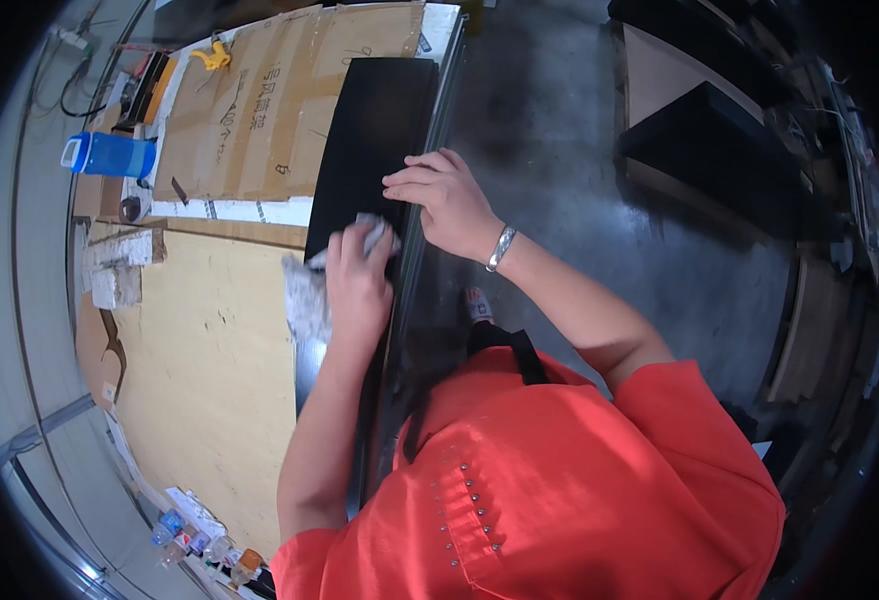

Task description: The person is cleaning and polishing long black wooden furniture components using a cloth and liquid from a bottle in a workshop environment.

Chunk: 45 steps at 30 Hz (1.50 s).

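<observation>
A long black panel (374,130) lies along the right edge of the workbench. My left hand (359,285) is closed on a crumpled grey-white cloth (307,300) and presses it on the panel's surface; part of the cloth hangs past the panel's left side. Farther along, my right hand (447,205), with a silver bracelet on its wrist, reaches over the panel's right edge. Its fingers are stretched out, the tips at the black surface, and nothing shows in them.
Flattened cardboard (259,110) covers the far bench, with a yellow tool (214,56) on it. A blue bottle (114,155) is at the left. Nearer lies a pale wooden board (199,340). Dark panels (709,150) are stacked across the floor (549,120) at right.
</observation>
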### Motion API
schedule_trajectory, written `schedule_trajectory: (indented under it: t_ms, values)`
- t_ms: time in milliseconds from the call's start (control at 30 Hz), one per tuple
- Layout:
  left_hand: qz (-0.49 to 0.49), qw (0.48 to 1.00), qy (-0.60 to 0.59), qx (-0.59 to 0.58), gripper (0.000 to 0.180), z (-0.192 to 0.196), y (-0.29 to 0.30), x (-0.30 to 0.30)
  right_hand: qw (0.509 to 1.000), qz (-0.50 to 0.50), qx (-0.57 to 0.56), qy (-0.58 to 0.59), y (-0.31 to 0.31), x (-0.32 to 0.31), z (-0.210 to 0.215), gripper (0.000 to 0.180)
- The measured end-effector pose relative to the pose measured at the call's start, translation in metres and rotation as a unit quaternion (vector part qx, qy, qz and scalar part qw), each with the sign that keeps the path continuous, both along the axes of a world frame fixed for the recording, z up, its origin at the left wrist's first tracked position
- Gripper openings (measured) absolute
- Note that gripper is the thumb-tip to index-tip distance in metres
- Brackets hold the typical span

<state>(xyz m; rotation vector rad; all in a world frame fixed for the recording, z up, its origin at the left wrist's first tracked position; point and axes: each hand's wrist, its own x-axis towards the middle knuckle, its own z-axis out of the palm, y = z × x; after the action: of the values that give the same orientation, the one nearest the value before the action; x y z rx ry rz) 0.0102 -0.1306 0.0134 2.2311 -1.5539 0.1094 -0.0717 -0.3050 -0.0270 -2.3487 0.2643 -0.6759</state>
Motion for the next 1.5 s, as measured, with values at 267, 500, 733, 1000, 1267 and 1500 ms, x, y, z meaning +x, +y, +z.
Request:
schedule_trajectory:
  t_ms: [267,500,733,1000,1267,1500]
  values:
    - [0.001,0.998,0.03,0.052,0.053,-0.004,0.099,-0.024,1.0,-0.015,-0.013,0.01,-0.002,-0.001,-0.005,0.041]
    - [-0.031,0.999,0.01,0.041,0.049,0.003,0.032,0.0,1.0,-0.015,-0.012,0.002,-0.002,-0.001,-0.007,0.041]
    - [0.001,0.999,0.051,0.017,0.044,0.003,0.053,-0.001,0.998,-0.031,-0.054,0.016,0.009,-0.005,0.003,0.036]
    - [-0.051,0.988,0.14,0.037,0.047,0.012,-0.013,0.043,0.97,0.244,0.015,-0.003,0.126,-0.045,0.0,0.03]
    - [-0.079,0.994,0.064,0.031,0.044,-0.017,-0.081,0.068,0.959,0.279,0.015,0.051,0.129,-0.037,0.006,0.033]
    - [0.246,0.836,0.462,-0.165,0.025,0.026,0.085,0.021,0.967,0.25,0.008,0.056,0.132,-0.036,0.021,0.024]
